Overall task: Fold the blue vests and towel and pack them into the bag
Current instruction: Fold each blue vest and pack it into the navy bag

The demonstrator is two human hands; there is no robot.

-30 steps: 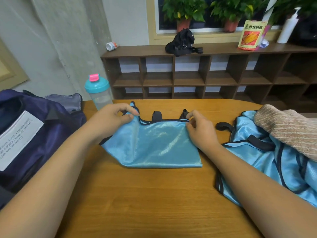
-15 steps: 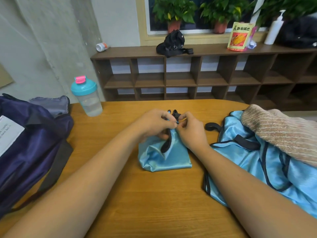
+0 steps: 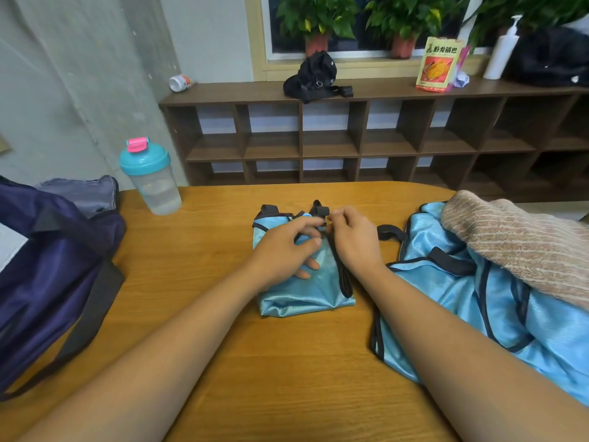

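Two bare forearms reach in from the near edge over the wooden tabletop (image 3: 255, 362) and meet at a folded vest (image 3: 302, 295), a small shiny blue bundle with black trim lying at the middle of the tabletop. The left hand (image 3: 283, 250) rests on top of it, its fingers curled onto the fabric and its thumb and forefinger drawn together at the black edging. The right hand (image 3: 353, 240), touching the left at the fingertips, is curled as well and pinches the vest's black strap at the far edge of the bundle.

To the right, just beside the right forearm, a loose pile of blue vests (image 3: 462, 301) spreads unfolded, and a beige ribbed towel (image 3: 516, 244) lies over its far part. At the left edge sits the dark navy bag (image 3: 47, 266), its strap trailing on the wood and its grey-lined mouth open at the far end. Near that, a clear shaker bottle (image 3: 153, 180) with a teal lid and pink cap stands upright.

Beyond the tabletop runs a brown cubby shelf (image 3: 382, 141). On its top lie a small white bottle (image 3: 180, 82) on its side, a black pouch (image 3: 314, 76), a yellow snack packet (image 3: 438, 65) and a white pump bottle (image 3: 500, 49). Behind these, potted plants (image 3: 318, 20) stand on the windowsill.
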